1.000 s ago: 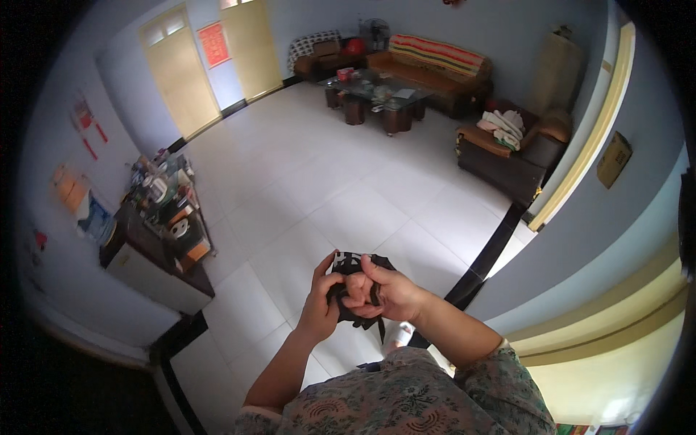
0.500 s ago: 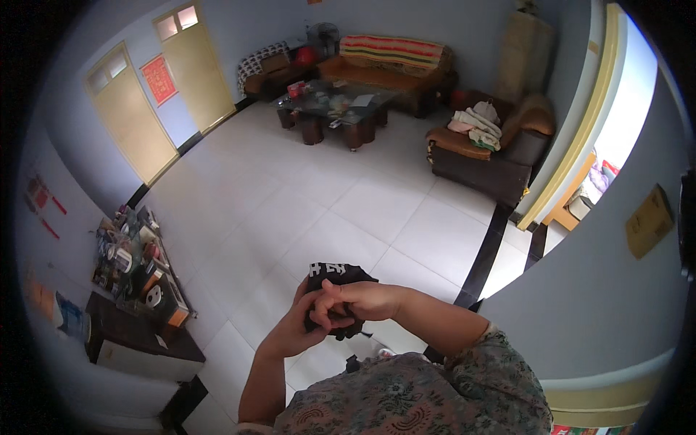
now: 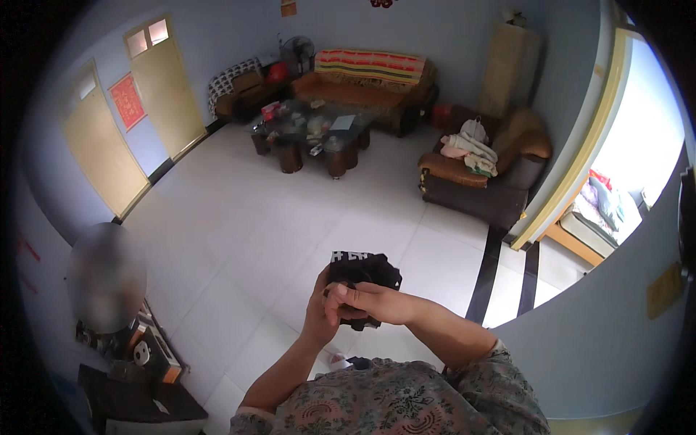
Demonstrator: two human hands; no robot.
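In front of my body I hold a bunched black cloth [image 3: 366,271] with white lettering along its upper edge. I cannot make out what kind of article it is. My left hand [image 3: 320,313] is closed round its left side, with part of the fingers hidden behind the right hand. Across the near face of the cloth lies my right hand [image 3: 373,301], its fingers bent over and meeting the left hand's fingers. Folds of the cloth stick out above and below the right hand.
Pale floor tiles [image 3: 275,217] stretch ahead to a glass coffee table [image 3: 304,134] and a sofa [image 3: 355,90]. On the right stands a brown armchair [image 3: 475,192] with clothes on it, beside a doorway. A dark cabinet [image 3: 145,395] is at the lower left.
The view has shifted, and the doorway on the right shows more. Both hands and the black cloth sit farther right in the picture. The right hand's fingers are more folded in.
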